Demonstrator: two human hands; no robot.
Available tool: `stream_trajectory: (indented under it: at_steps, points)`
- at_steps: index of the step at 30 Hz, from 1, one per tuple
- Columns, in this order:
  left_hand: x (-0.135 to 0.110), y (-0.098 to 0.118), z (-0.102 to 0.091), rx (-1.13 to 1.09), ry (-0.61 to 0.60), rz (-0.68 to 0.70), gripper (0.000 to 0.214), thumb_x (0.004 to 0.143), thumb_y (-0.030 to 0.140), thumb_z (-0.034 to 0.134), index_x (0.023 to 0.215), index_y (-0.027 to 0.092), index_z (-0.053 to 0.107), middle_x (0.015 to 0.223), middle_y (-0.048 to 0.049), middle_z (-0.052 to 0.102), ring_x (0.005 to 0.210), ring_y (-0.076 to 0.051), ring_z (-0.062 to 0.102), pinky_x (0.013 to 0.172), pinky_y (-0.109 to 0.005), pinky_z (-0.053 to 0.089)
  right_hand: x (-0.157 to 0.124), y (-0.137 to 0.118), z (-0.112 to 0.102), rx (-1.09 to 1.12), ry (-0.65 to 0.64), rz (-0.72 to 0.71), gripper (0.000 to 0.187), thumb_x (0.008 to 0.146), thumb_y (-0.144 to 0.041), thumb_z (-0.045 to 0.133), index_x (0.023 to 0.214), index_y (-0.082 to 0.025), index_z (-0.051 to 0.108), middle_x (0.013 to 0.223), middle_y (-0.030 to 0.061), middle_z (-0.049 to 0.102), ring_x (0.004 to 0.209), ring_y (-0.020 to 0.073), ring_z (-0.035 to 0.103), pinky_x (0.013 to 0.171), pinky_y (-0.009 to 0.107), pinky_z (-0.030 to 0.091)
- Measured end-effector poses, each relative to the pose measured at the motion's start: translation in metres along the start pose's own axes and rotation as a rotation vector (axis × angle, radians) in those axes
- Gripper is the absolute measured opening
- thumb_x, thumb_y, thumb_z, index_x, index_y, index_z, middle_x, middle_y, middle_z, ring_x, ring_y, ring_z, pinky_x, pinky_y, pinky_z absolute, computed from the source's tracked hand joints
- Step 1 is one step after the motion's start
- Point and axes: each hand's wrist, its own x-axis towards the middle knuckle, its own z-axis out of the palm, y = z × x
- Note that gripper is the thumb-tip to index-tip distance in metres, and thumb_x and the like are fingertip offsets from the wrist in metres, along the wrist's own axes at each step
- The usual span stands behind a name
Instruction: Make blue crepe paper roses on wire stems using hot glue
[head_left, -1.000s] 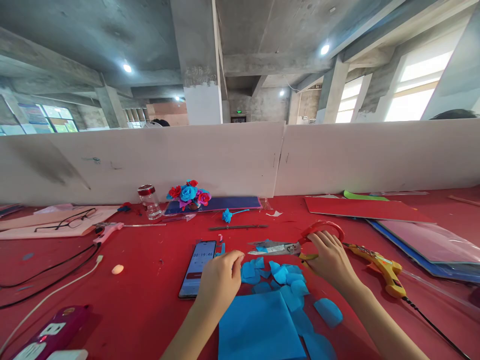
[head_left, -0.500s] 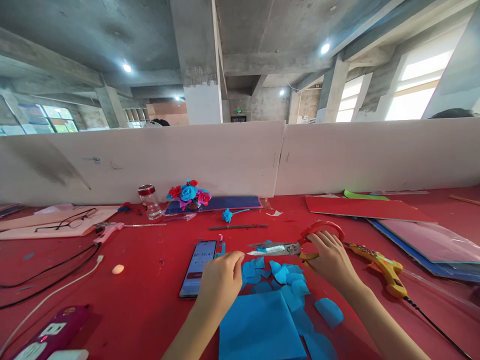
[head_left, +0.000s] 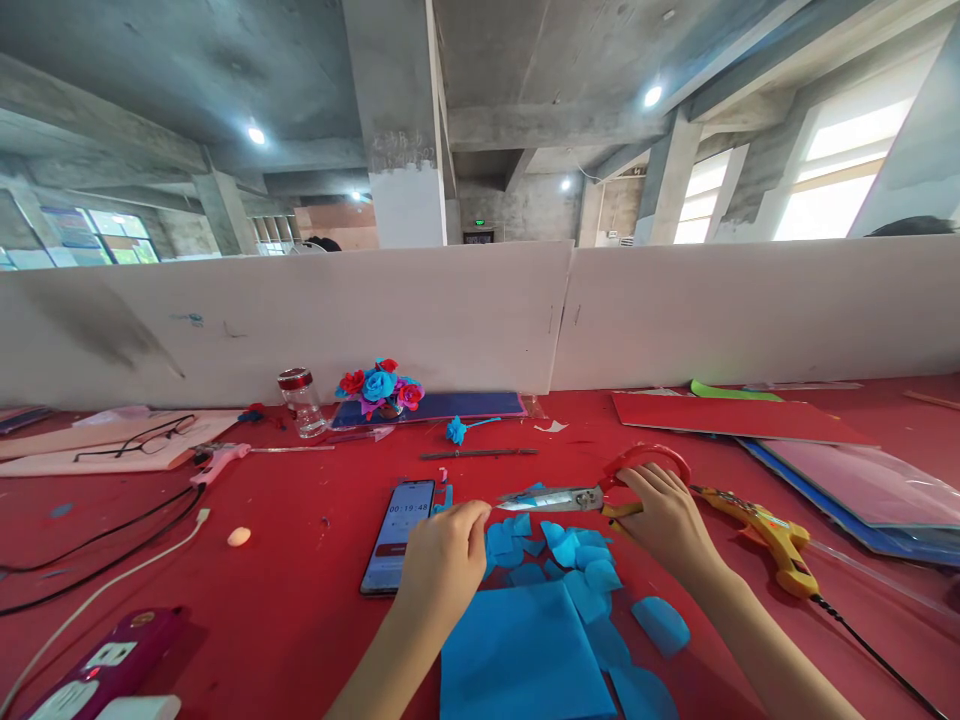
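Note:
My right hand [head_left: 664, 520] rests on the handles of red-handled scissors [head_left: 592, 488] that lie on the red table, fingers curled around the handle loop. My left hand [head_left: 444, 562] is curled in a loose pinch at the edge of several cut blue paper petals [head_left: 570, 555]; whether a petal is between its fingers is hidden. A square blue paper sheet [head_left: 517, 650] lies in front of me between my forearms. More blue pieces [head_left: 660, 625] lie to its right.
A phone [head_left: 398, 534] showing a timer lies left of my left hand. A yellow glue gun [head_left: 765, 535] with cord lies to the right, coloured sheets [head_left: 739, 415] behind it. A paper flower bouquet [head_left: 379, 388], jar [head_left: 300, 400], glasses [head_left: 135, 440] and cables [head_left: 112, 560] sit left; white partition [head_left: 480, 315] behind.
Hardly anything moved. The view shifted slightly and the phone timer advanced; both hands stay where they were.

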Motion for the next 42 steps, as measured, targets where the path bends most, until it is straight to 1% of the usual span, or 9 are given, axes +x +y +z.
stream_trajectory:
  at_steps: [4,7,13,18,22,27,34,39,42]
  points:
    - [0.001,0.000,0.000,-0.118,-0.009,-0.034,0.027,0.086,0.020,0.038,0.086,0.021,0.065,0.072,-0.0043,0.069,0.063,-0.019,0.063,0.053,-0.024,0.036,0.002,0.001,-0.001,0.001,-0.032,0.071,0.020,0.061,-0.011,0.045,0.079,-0.019,0.048,0.071,0.0071,0.058,0.068,0.0243,0.051,0.061,0.032,0.038]
    - [0.002,0.001,-0.001,-0.266,-0.036,-0.070,0.029,0.087,0.025,0.037,0.082,0.020,0.065,0.066,-0.0033,0.067,0.058,-0.017,0.060,0.053,-0.024,0.037,0.004,0.001,-0.001,0.068,0.019,0.174,0.013,0.063,-0.017,0.049,0.076,-0.020,0.045,0.071,0.0074,0.057,0.069,0.0245,0.051,0.060,0.032,0.039]
    - [0.004,0.003,-0.004,-0.537,-0.082,-0.151,0.030,0.084,0.034,0.040,0.074,0.019,0.063,0.061,-0.0011,0.063,0.044,-0.013,0.047,0.045,-0.022,0.031,0.008,-0.001,-0.004,0.248,0.083,0.642,0.022,0.067,-0.039,0.054,0.075,-0.021,0.045,0.063,0.0000,0.052,0.054,0.0167,0.048,0.049,0.025,0.035]
    - [0.007,0.004,-0.006,-0.782,-0.143,-0.211,0.028,0.082,0.036,0.044,0.076,0.019,0.066,0.061,-0.0009,0.061,0.049,-0.013,0.045,0.049,-0.022,0.032,0.008,0.003,-0.005,0.328,0.112,0.830,0.029,0.064,-0.044,0.060,0.064,-0.021,0.044,0.055,-0.0037,0.046,0.048,0.0113,0.040,0.045,0.023,0.032]
    - [0.008,0.005,-0.006,-0.973,-0.171,-0.267,0.025,0.080,0.036,0.050,0.083,0.019,0.067,0.058,0.0002,0.059,0.046,-0.011,0.038,0.047,-0.021,0.029,0.006,0.008,0.003,0.602,0.128,0.986,0.035,0.058,-0.046,0.067,0.060,-0.019,0.045,0.049,-0.0074,0.036,0.044,0.0082,0.030,0.039,0.021,0.026]
    - [0.007,0.006,-0.007,-1.186,-0.242,-0.329,0.024,0.077,0.036,0.054,0.084,0.018,0.068,0.058,0.0007,0.058,0.043,-0.007,0.027,0.043,-0.021,0.020,0.007,0.007,0.010,0.764,0.185,0.990,0.041,0.056,-0.050,0.068,0.068,-0.020,0.042,0.054,-0.0076,0.040,0.045,0.0082,0.035,0.040,0.021,0.033]
    - [0.007,0.010,-0.008,-1.282,-0.184,-0.404,0.021,0.072,0.032,0.061,0.079,0.015,0.070,0.059,-0.0006,0.056,0.042,-0.005,0.028,0.043,-0.022,0.020,0.011,-0.005,0.006,0.883,0.190,0.904,0.044,0.055,-0.051,0.069,0.070,-0.023,0.038,0.059,-0.0077,0.039,0.046,0.0087,0.038,0.040,0.021,0.035]
    - [0.007,0.008,-0.006,-1.306,-0.203,-0.405,0.022,0.073,0.033,0.062,0.082,0.016,0.071,0.067,-0.0040,0.062,0.047,-0.007,0.041,0.045,-0.021,0.029,0.010,-0.008,0.009,0.871,0.165,0.865,0.039,0.058,-0.048,0.068,0.069,-0.021,0.042,0.063,-0.0058,0.042,0.055,0.0106,0.042,0.049,0.023,0.038]
    - [0.007,0.005,-0.004,-1.323,-0.211,-0.405,0.021,0.073,0.033,0.064,0.085,0.016,0.071,0.075,-0.0068,0.067,0.060,-0.011,0.053,0.055,-0.022,0.039,0.009,-0.012,0.008,0.863,0.145,0.837,0.039,0.057,-0.048,0.069,0.068,-0.021,0.042,0.062,-0.0058,0.042,0.056,0.0110,0.042,0.050,0.023,0.038]
